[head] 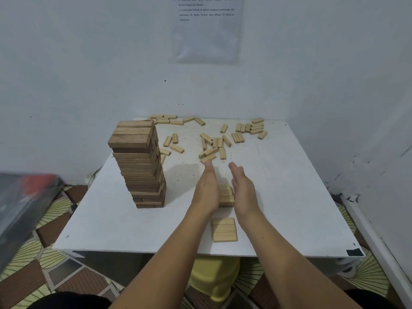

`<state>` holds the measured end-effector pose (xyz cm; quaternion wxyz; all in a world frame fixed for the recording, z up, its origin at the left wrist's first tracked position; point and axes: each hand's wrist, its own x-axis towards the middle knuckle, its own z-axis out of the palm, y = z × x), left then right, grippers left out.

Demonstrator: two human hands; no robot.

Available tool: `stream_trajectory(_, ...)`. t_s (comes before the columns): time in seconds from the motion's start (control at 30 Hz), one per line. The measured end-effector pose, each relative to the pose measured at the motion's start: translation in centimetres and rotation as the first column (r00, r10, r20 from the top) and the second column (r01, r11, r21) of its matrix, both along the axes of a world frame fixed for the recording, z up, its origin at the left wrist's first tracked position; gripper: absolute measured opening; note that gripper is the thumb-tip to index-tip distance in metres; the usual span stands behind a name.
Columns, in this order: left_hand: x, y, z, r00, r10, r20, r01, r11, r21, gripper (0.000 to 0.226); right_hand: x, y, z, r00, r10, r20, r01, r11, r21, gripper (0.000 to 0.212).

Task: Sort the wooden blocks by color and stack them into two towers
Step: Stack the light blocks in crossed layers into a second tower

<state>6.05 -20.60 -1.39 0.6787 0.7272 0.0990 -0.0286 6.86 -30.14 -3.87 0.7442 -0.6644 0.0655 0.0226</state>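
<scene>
you are at a white square table [289, 197] pushed into the corner of a room with pale, bluish-white walls [89, 63]. the tabletop is speckled with small marks toward the back, and a patch of black tape [354, 252] sits at its front right corner. a printed sheet of paper [206, 30] hangs on the back wall above the table; its text is too small to read. the floor [33, 253] is tiled in brown squares and yellow-green fan shapes. a blurred dark object with a red patch [20, 204] stands at the left edge of the view, and something yellow [211, 275] shows under the table's front edge.

the dark tower [140, 166] stands tall on the left half of the table, with its top layer of 3 blocks lying side by side. loose pale blocks [214, 146] lie scattered across the far side. the short pale stack [226, 196] sits near the middle, between your hands. your left hand [206, 192] flanks its left side and your right hand [244, 192] its right, palms facing each other. the fingers of both hands are straight and extended, curled round nothing. whether the palms actually touch the stack cannot be told. a flat row of pale blocks [224, 230] lies just behind the front edge, between your forearms.
</scene>
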Motion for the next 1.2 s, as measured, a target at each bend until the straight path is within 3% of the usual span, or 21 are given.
stream_trajectory(0.2, 0.3, -0.9, -0.9, 1.0, -0.029, 0.01, 0.029, 1.0, -0.003, 0.067, -0.2, 0.8, -0.2, 1.0, 0.006, -0.025, -0.006, 0.999, -0.033, 0.061)
stream_trajectory(0.6, 0.6, 0.2, -0.8, 0.999, -0.042, 0.035, 0.042, 0.999, 0.009, 0.068, -0.2, 0.2, 0.0, 1.0, -0.004, -0.005, 0.004, 1.0, -0.026, 0.048)
stream_trajectory(0.87, -4.3, 3.5, -0.3, 0.985, -0.093, 0.142, 0.061, 0.974, 0.22, 0.054, -1.1, -2.6, 0.3, 0.998, -0.057, -0.019, 0.056, 0.997, -0.06, 0.042)
stream_trajectory(1.03, -8.7, 5.7, -0.9, 0.977, -0.183, 0.108, 0.095, 0.832, 0.547, 0.049, -4.2, -4.7, 0.9, 0.997, -0.06, 0.059, 0.076, 0.935, -0.346, 0.043)
stream_trajectory(1.1, -9.4, 6.2, -1.0, 0.967, -0.236, 0.098, 0.13, 0.784, 0.608, 0.047, -5.2, -5.3, 0.9, 0.995, -0.071, 0.067, 0.093, 0.895, -0.437, 0.037)
stream_trajectory(1.2, -9.7, 6.4, -0.3, 0.971, -0.223, 0.086, 0.127, 0.788, 0.603, 0.048, -6.2, -5.8, 1.0, 0.995, -0.085, 0.048, 0.098, 0.904, -0.415, 0.034)
